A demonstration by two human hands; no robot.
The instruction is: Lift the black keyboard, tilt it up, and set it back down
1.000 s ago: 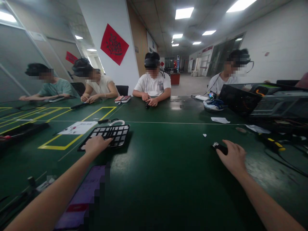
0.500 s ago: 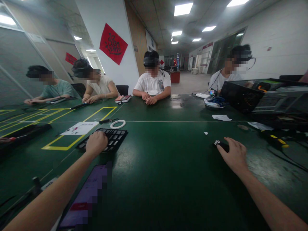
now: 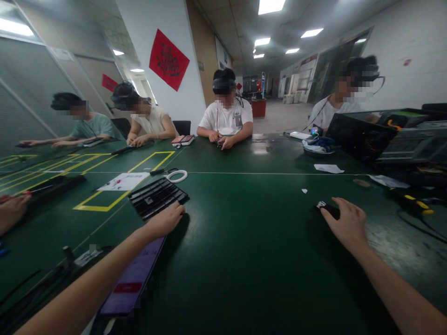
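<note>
My left hand (image 3: 167, 218) is closed at the near right edge of a black slotted tray (image 3: 157, 193), which is tilted off the table. The fingertips under the edge are hidden. Toward the right, my right hand (image 3: 347, 223) curls round a small black object with a whitish end (image 3: 327, 209), thumb on its near side; its kind cannot be made out. Below my left forearm lies a phone (image 3: 139, 274) with a lit purple screen. A white ring (image 3: 177, 176) lies just beyond the tray, and a printed paper sheet (image 3: 123, 181) to its left.
An open computer case (image 3: 401, 139) stands at the right, with yellow-and-black tools (image 3: 415, 204) and cables in front. A paper scrap (image 3: 328, 168) and a bowl (image 3: 319, 148) are nearby. Another person's hand (image 3: 14, 211) is at the left edge. Several people sit across the green table (image 3: 244, 260).
My left hand has moved right and nearer, from the tray's top to its near right edge, and the tray now tilts. The right hand keeps its place round the black object.
</note>
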